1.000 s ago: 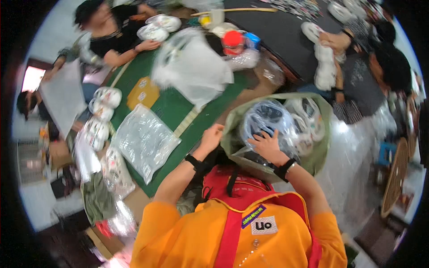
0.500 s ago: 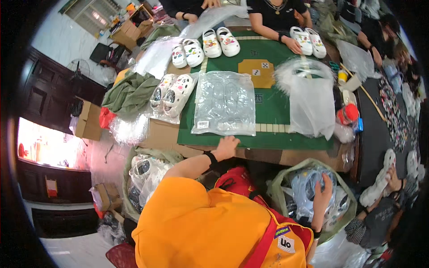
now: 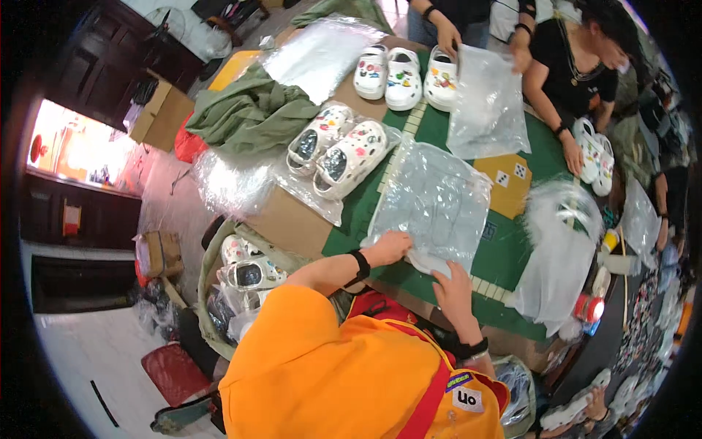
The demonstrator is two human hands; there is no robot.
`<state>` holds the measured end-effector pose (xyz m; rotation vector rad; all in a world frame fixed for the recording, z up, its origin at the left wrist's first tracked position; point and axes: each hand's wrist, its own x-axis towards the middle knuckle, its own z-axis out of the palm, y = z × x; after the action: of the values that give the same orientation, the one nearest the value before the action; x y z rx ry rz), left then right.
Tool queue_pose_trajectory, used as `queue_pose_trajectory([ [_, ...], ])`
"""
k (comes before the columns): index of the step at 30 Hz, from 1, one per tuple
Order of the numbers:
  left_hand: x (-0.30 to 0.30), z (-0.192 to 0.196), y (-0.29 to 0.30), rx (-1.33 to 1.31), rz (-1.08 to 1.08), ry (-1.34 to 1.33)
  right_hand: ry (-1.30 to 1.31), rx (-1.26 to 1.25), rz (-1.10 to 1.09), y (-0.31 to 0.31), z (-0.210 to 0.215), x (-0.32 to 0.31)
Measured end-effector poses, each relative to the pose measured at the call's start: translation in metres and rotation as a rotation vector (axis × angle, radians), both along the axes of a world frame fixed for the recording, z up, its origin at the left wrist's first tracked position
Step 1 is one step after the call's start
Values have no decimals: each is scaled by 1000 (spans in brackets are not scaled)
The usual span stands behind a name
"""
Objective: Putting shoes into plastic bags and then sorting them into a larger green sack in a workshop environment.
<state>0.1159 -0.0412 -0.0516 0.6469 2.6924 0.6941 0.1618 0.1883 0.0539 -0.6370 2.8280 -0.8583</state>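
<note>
While both hands rest on the near edge of the clear plastic bag [image 3: 433,205], neither one is closed into a fist. The left hand [image 3: 389,247] lies with loose fingers on the bag's near left corner, and the right hand [image 3: 452,289] presses flat, fingers spread, on a pale folded part at the bag's near right corner. I cannot tell if any finger pinches the film or only touches it.

The bag lies flat on the green mat [image 3: 504,252], directly in front of the hands, and its long axis runs away from the person toward the far side of the mat. Both hands are equally close to it, one at each near corner. The film is thin, glossy and wrinkled, roughly rectangular.

Left of the bag stands a pair of white clogs [image 3: 338,150] with small coloured charms, on another sheet of plastic. Beyond the bag, another person's hand [image 3: 447,36] holds a second clear bag [image 3: 486,106] upright. Right of the bag a bunched, cloudy plastic bag [image 3: 557,256] stands. Far left of the bag lies an olive green cloth [image 3: 248,113], soft and crumpled.
</note>
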Motion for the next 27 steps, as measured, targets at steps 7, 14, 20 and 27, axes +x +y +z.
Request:
queue_pose_trajectory([
  [7, -10, 50, -14, 363, -22, -89, 68, 77, 313, -24, -26, -43],
  [14, -1, 59, -15, 218, 118, -12, 81, 16, 354, -17, -33, -45],
  [20, -4, 72, -31, 338, 378, 112, -127, 352, 21, -2, -15, -58],
  [27, 0, 21, -121, 157, 1713, 361, -26, 161, -31, 36, -43, -64],
])
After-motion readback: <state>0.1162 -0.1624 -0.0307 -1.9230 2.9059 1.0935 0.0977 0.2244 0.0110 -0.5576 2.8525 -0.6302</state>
